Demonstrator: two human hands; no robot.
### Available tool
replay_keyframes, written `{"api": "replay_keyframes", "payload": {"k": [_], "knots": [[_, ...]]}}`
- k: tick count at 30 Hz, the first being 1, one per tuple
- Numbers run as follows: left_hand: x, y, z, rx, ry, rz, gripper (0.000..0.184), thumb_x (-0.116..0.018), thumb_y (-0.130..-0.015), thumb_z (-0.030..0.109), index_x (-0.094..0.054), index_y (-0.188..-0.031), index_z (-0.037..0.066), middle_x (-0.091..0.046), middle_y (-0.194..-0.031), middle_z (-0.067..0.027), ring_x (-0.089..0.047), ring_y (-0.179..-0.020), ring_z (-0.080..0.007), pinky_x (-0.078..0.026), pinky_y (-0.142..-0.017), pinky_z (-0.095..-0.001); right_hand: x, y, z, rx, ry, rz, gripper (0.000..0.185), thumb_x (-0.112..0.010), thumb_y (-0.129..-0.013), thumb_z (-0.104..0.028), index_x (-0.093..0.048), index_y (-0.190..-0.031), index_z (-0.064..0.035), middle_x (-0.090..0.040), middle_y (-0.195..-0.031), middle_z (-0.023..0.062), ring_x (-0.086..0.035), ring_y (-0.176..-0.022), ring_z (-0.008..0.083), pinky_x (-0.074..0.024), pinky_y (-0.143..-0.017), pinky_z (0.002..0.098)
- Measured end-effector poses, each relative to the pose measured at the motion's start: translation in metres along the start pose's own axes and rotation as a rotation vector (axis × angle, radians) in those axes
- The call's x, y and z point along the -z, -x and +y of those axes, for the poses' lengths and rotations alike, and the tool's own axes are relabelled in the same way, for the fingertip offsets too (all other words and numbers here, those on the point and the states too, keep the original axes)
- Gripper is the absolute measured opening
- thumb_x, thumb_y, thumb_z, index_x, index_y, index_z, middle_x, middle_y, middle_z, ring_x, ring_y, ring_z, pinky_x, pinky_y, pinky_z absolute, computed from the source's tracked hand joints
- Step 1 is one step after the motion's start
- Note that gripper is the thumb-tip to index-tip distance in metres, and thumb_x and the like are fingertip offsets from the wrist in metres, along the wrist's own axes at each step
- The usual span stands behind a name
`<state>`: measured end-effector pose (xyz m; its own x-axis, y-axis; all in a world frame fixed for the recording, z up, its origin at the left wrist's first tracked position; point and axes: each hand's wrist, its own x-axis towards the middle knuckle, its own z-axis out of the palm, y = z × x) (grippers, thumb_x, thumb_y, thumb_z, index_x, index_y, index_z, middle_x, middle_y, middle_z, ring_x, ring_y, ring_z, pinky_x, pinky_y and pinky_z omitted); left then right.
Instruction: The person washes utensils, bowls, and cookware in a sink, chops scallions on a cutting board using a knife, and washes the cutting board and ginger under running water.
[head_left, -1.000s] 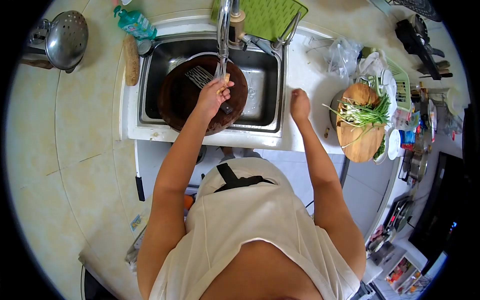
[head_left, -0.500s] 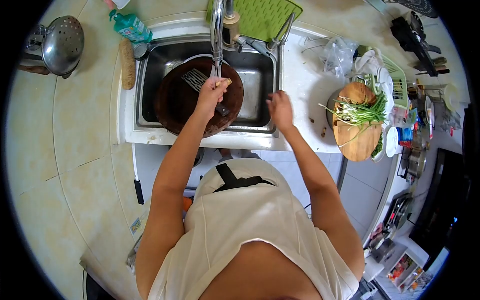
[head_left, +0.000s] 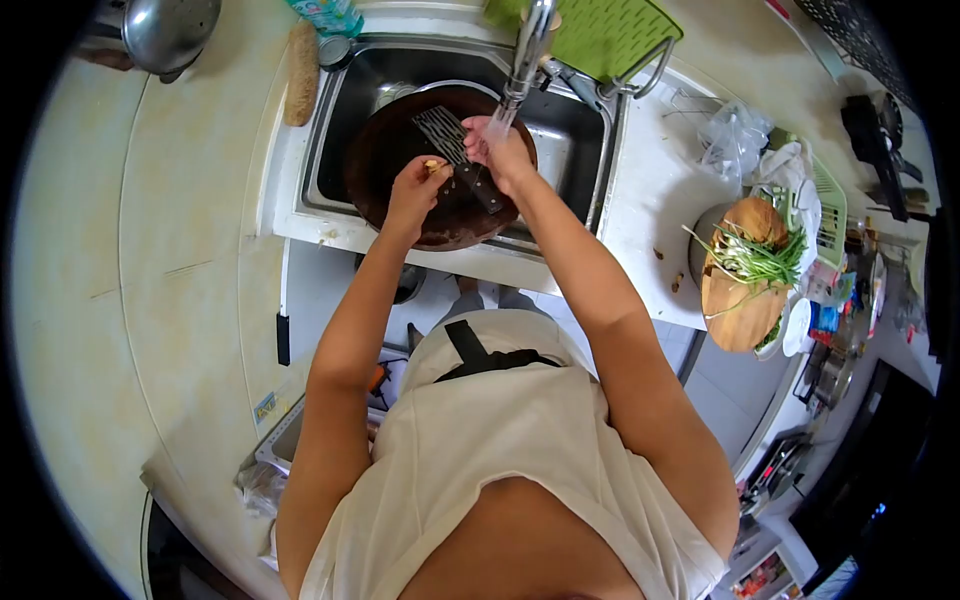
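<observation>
My left hand (head_left: 408, 198) is closed, its fingertips pinching a small yellowish piece (head_left: 432, 165) that looks like ginger. Beneath the chrome faucet (head_left: 522, 65), my right hand (head_left: 500, 155) has its fingers apart and nothing in them, with water falling onto it. Both hands are over a dark brown wok (head_left: 385, 150) set in the steel sink (head_left: 570, 140). A slotted turner (head_left: 437, 130) lies in the wok between the hands; its dark handle points toward the near right rim and passes close to my right hand.
A loofah-like roll (head_left: 301, 75) and a small round tin (head_left: 335, 50) stand left of the sink. Behind it is a green drain mat (head_left: 620, 40). On the right, a wooden board (head_left: 740, 310) holds green onions (head_left: 755, 250), near a plastic bag (head_left: 735, 140).
My right hand has moved left from the sink's right edge to under the faucet. My left hand has drawn back from the faucet, still holding the yellowish piece. The view has shifted.
</observation>
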<state>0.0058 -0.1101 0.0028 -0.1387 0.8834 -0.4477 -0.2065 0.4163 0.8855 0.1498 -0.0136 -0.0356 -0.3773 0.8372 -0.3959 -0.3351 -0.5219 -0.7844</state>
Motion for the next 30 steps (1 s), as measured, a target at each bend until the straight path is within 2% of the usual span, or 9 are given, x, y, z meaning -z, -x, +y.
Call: {"api": "replay_keyframes", "payload": {"k": [3,7,9,12,15,19,25,28,30], "knots": [[0.000,-0.006,-0.005,0.015,0.123,-0.028,0.016,-0.058,-0.091,0.021,-0.058,-0.099,0.007,-0.046,-0.072,0.0053,-0.038,-0.058,-0.0041,-0.033,-0.052,-0.0208,-0.001,0.001,-0.009,-0.043,0.158,-0.011,0.029,-0.051,-0.095,-0.027,-0.063,-0.099,-0.0010,-0.063,-0.080,0.0058,-0.058,-0.068,0.0129,-0.0486,-0.065,0.0251],[-0.006,-0.017,-0.008,0.052,0.213,-0.052,0.017,-0.054,-0.094,0.024,-0.057,-0.096,0.007,-0.045,-0.072,0.0042,-0.040,-0.059,-0.0055,-0.035,-0.054,-0.0216,0.003,0.017,0.019,0.205,0.517,-0.143,0.027,-0.052,-0.095,-0.024,-0.063,-0.106,-0.0020,-0.062,-0.081,0.0037,-0.057,-0.075,0.0126,-0.0455,-0.068,0.0262],[-0.009,-0.023,-0.010,0.060,0.246,-0.037,0.018,-0.052,-0.095,0.025,-0.056,-0.094,0.007,-0.047,-0.072,0.0028,-0.042,-0.060,-0.0062,-0.036,-0.054,-0.0218,0.011,0.019,0.028,0.120,0.591,-0.120,0.023,-0.053,-0.093,-0.021,-0.064,-0.104,-0.0042,-0.065,-0.086,0.0087,-0.061,-0.082,0.0189,-0.0478,-0.073,0.0324],[-0.011,-0.033,-0.014,0.084,0.330,0.001,0.022,-0.053,-0.095,0.029,-0.056,-0.092,0.008,-0.052,-0.073,0.0002,-0.046,-0.060,-0.0073,-0.037,-0.054,-0.0222,0.019,0.029,0.040,0.438,1.069,0.106,0.024,-0.057,-0.089,-0.022,-0.063,-0.106,-0.0056,-0.063,-0.096,0.0150,-0.062,-0.092,0.0288,-0.0487,-0.078,0.0396],[-0.013,-0.039,-0.019,0.106,0.350,0.009,0.026,-0.054,-0.094,0.034,-0.056,-0.092,0.008,-0.057,-0.076,-0.0019,-0.048,-0.059,-0.0082,-0.037,-0.054,-0.0224,0.016,0.041,0.051,0.330,1.447,0.083,0.034,-0.062,-0.085,-0.025,-0.059,-0.113,-0.0061,-0.059,-0.105,0.0186,-0.058,-0.099,0.0369,-0.0482,-0.082,0.0446],[-0.010,-0.043,-0.025,0.153,0.373,0.006,0.033,-0.055,-0.093,0.039,-0.059,-0.100,0.007,-0.058,-0.077,-0.0022,-0.047,-0.057,-0.0088,-0.037,-0.051,-0.0217,0.014,0.039,0.053,0.233,1.671,-0.069,0.047,-0.067,-0.080,-0.027,-0.051,-0.120,-0.0057,-0.055,-0.111,0.0185,-0.055,-0.105,0.0343,-0.0491,-0.084,0.0409],[-0.003,-0.039,-0.025,0.150,0.442,-0.058,0.036,-0.050,-0.096,0.038,-0.058,-0.112,0.007,-0.058,-0.079,-0.0032,-0.046,-0.057,-0.0084,-0.036,-0.050,-0.0193,0.030,0.029,0.054,0.160,1.659,-0.052,0.047,-0.068,-0.077,-0.025,-0.054,-0.117,-0.0061,-0.054,-0.114,0.0182,-0.055,-0.105,0.0345,-0.0488,-0.086,0.0404],[-0.006,-0.035,-0.025,0.155,0.438,-0.058,0.035,-0.048,-0.097,0.035,-0.056,-0.116,0.007,-0.060,-0.084,-0.0049,-0.046,-0.061,-0.0082,-0.037,-0.052,-0.0191,0.029,0.039,0.034,0.159,1.608,-0.062,0.040,-0.067,-0.077,-0.024,-0.059,-0.112,-0.0067,-0.053,-0.114,0.0188,-0.055,-0.106,0.0339,-0.0484,-0.087,0.0411],[-0.013,-0.039,-0.019,0.168,0.422,-0.069,0.033,-0.047,-0.098,0.032,-0.055,-0.118,0.007,-0.061,-0.088,-0.0063,-0.047,-0.063,-0.0083,-0.039,-0.054,-0.0198,0.036,0.035,0.030,0.256,1.470,0.072,0.029,-0.065,-0.079,-0.022,-0.064,-0.103,-0.0067,-0.055,-0.110,0.0198,-0.057,-0.098,0.0351,-0.0486,-0.085,0.0414]]}}
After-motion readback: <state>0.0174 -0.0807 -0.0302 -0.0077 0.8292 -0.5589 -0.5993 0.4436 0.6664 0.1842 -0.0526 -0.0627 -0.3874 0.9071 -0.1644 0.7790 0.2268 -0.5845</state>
